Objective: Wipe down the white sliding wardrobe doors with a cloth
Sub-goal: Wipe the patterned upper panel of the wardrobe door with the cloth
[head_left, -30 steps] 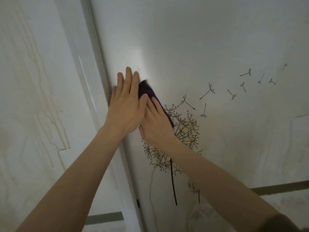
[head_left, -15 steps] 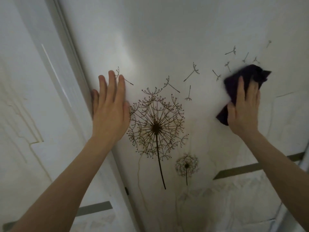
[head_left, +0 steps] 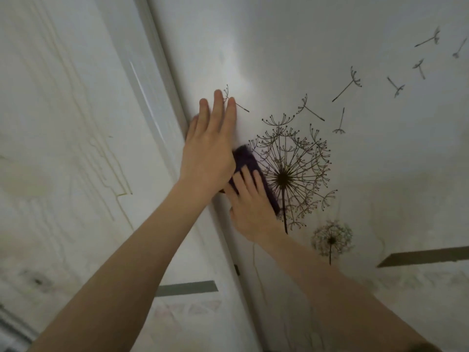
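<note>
A: How will the cloth (head_left: 246, 160) handle?

B: Probably soft, light and limp, so it is best pressed flat under the palm rather than pinched. The right hand (head_left: 251, 209) lies on it with straight, unclenched fingers, pinning it to the white wardrobe door (head_left: 304, 47). The left hand (head_left: 208, 151) rests flat and empty on the door beside it.

A: Its look?

B: Dark purple, fuzzy and bunched, touching a dandelion decal (head_left: 289, 174).
</note>
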